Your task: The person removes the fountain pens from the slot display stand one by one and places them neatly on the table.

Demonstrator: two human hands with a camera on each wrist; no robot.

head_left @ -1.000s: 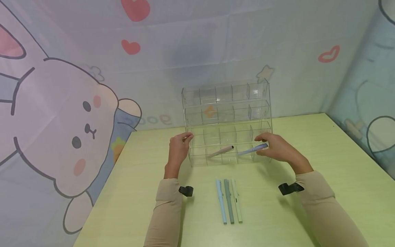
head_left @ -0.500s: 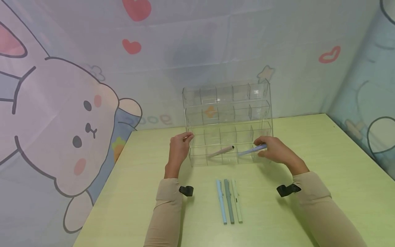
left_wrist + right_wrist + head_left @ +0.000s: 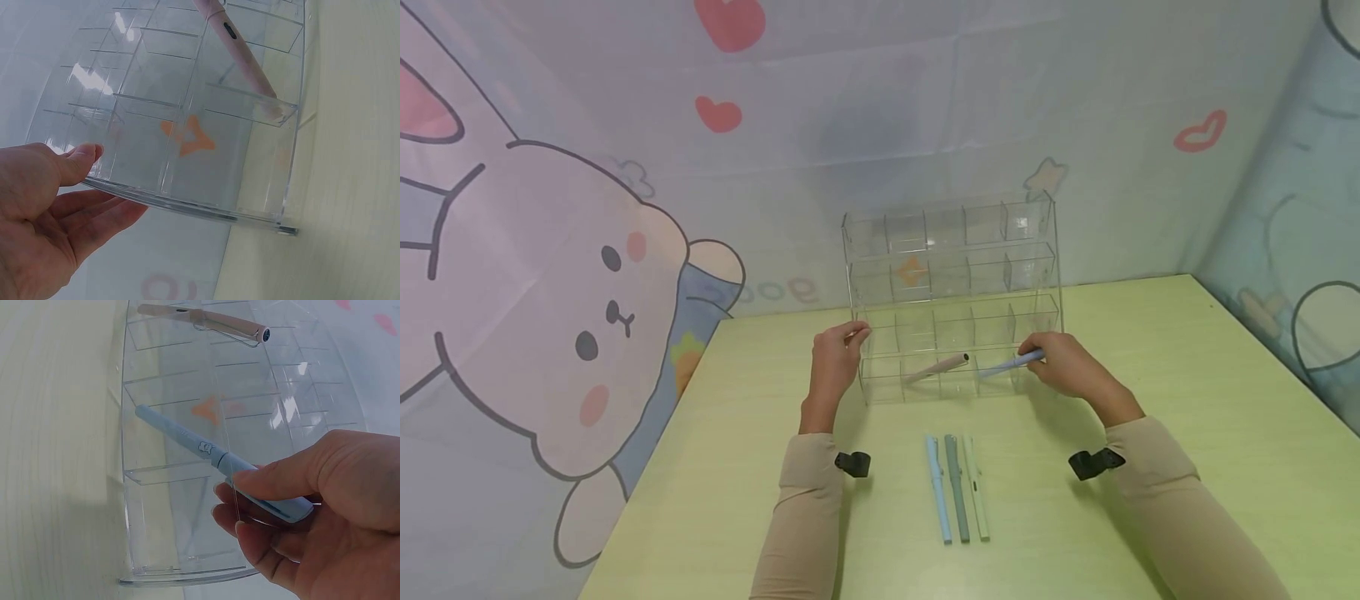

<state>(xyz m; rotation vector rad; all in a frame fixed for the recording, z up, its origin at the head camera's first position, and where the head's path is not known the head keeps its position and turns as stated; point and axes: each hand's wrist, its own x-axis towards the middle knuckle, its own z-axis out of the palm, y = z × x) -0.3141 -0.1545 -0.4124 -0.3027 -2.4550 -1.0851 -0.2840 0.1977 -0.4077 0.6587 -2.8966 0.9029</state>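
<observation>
A clear tiered acrylic rack (image 3: 955,308) stands near the back of the table. At its left side panel my left hand (image 3: 835,358) holds the edge, thumb on one face and fingers on the other in the left wrist view. My right hand (image 3: 1067,364) grips the capped end of a periwinkle-blue pen (image 3: 181,434) between thumb and fingers. That pen slants, its lower end in the bottom tier, right of the middle. A pinkish-beige pen (image 3: 938,367) leans in the same tier farther left, untouched.
On the table (image 3: 737,500) in front of the rack lie a light-blue pen (image 3: 938,492), a grey-green pen (image 3: 957,492) and a pale-green pen (image 3: 977,492), side by side. A printed cloth (image 3: 962,100) hangs behind the rack.
My right hand has shifted slightly left, and the blue pen's capped end has moved slightly left with it. The left hand, rack and other pens look unmoved.
</observation>
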